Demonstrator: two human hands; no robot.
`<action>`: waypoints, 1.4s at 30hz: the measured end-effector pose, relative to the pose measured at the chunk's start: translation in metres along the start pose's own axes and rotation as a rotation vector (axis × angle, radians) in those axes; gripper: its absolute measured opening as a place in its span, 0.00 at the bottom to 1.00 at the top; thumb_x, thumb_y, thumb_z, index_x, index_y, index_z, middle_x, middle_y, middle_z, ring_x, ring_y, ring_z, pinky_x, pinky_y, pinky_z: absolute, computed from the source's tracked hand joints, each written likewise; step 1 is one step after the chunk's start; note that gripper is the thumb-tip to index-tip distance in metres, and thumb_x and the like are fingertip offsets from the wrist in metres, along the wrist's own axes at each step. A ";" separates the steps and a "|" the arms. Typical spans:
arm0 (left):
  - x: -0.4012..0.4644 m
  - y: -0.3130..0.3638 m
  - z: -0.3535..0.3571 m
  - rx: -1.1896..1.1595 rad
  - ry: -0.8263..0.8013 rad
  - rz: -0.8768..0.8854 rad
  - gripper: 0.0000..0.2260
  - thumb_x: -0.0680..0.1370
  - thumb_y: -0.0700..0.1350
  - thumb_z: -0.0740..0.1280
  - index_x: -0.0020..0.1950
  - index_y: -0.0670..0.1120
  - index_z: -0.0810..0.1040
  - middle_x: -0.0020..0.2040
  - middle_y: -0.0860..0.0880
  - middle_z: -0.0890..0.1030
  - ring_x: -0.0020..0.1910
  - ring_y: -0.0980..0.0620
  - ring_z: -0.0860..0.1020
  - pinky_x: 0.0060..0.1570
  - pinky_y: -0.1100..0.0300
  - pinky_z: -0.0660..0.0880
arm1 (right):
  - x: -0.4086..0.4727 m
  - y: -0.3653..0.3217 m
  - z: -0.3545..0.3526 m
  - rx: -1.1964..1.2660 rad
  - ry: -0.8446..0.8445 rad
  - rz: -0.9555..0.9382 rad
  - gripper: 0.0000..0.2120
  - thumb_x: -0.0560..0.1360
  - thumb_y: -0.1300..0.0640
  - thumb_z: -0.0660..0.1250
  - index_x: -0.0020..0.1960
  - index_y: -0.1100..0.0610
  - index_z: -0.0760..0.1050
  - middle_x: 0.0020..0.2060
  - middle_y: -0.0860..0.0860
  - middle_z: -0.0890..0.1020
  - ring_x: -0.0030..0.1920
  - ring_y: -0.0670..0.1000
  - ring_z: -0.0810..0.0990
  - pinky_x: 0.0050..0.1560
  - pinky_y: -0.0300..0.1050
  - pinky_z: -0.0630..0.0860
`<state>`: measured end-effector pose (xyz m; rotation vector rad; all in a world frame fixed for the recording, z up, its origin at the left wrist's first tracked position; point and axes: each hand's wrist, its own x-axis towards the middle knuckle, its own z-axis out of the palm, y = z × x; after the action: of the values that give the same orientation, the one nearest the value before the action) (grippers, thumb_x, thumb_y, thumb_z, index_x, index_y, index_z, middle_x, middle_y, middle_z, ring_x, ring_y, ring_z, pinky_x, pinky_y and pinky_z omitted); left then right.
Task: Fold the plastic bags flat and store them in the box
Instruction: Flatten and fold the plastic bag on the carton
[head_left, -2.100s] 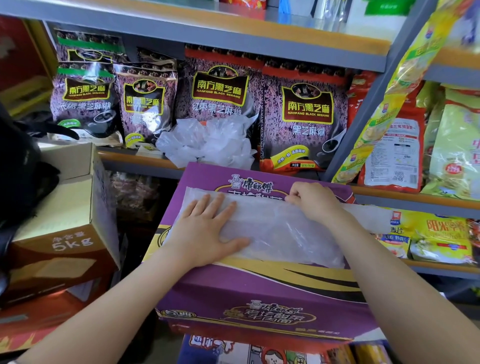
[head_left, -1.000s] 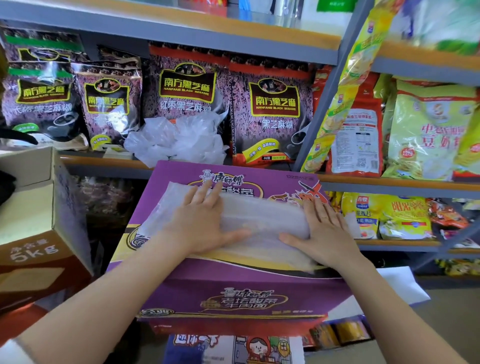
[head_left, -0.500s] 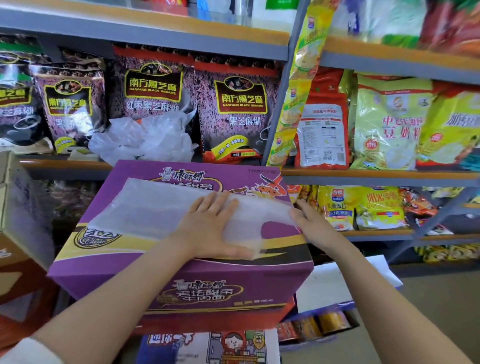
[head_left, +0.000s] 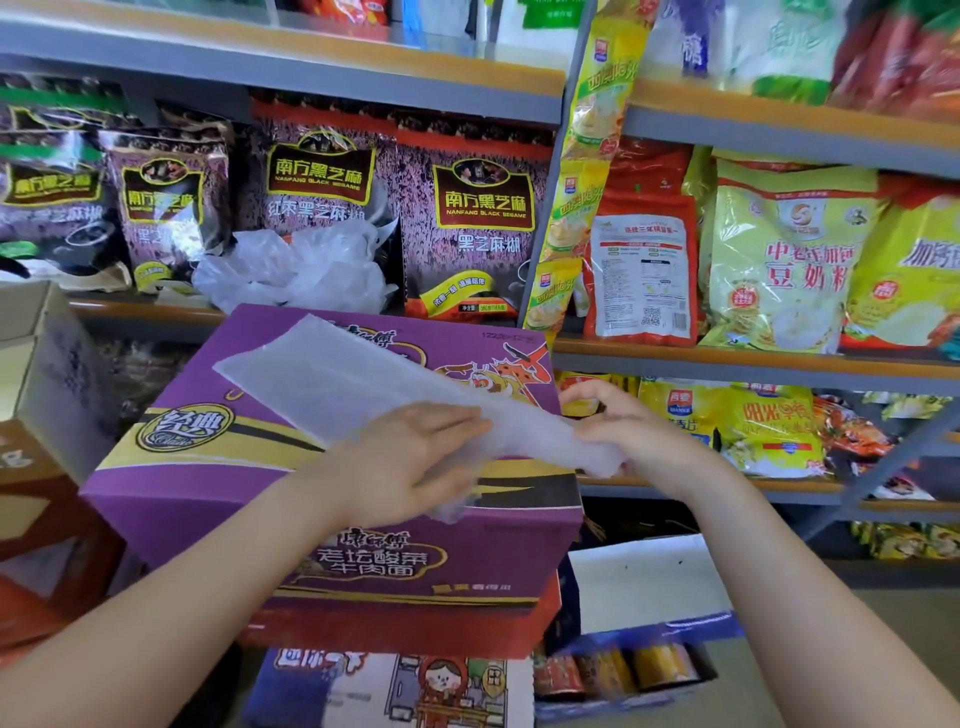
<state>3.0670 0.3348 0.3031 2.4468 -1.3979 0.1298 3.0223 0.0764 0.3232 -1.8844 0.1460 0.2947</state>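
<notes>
I see my left hand (head_left: 410, 462) and right hand (head_left: 628, 431) pinching the folded plastic bag (head_left: 363, 389) above the closed purple carton (head_left: 208, 467).

Thin, cloudy plastic bag (head_left: 374, 395), faintly crinkled; glossy printed cardboard box (head_left: 197, 467); shiny foil packets (head_left: 478, 218); painted metal shelf (head_left: 779, 130).

A folded bag (head_left: 363, 395) lies across the top of a carton (head_left: 218, 483), reaching past its right edge. Behind the carton, loose bags (head_left: 296, 275) sit on a shelf (head_left: 150, 312).
</notes>
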 end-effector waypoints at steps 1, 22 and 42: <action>-0.002 0.011 0.002 -0.038 -0.078 -0.078 0.38 0.71 0.71 0.48 0.75 0.51 0.57 0.74 0.49 0.62 0.72 0.51 0.62 0.70 0.59 0.56 | -0.005 -0.001 0.000 0.018 -0.026 -0.028 0.13 0.74 0.66 0.62 0.54 0.52 0.71 0.38 0.53 0.77 0.31 0.48 0.75 0.25 0.37 0.68; -0.041 0.022 -0.016 -0.611 0.167 -0.468 0.15 0.73 0.53 0.65 0.59 0.56 0.73 0.30 0.56 0.72 0.30 0.61 0.70 0.34 0.69 0.66 | 0.032 -0.037 0.068 -0.057 0.210 -0.176 0.16 0.75 0.55 0.65 0.47 0.70 0.75 0.48 0.68 0.78 0.45 0.62 0.80 0.43 0.48 0.69; 0.005 -0.035 -0.006 -0.173 0.026 -0.478 0.09 0.80 0.43 0.57 0.54 0.45 0.74 0.49 0.43 0.80 0.48 0.43 0.77 0.44 0.53 0.71 | 0.124 -0.065 0.065 0.055 0.272 -0.113 0.06 0.75 0.60 0.66 0.40 0.52 0.76 0.40 0.53 0.80 0.45 0.55 0.79 0.46 0.46 0.74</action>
<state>3.0998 0.3495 0.3019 2.5396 -0.7444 -0.0671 3.1493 0.1650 0.3285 -1.8638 0.2282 -0.0434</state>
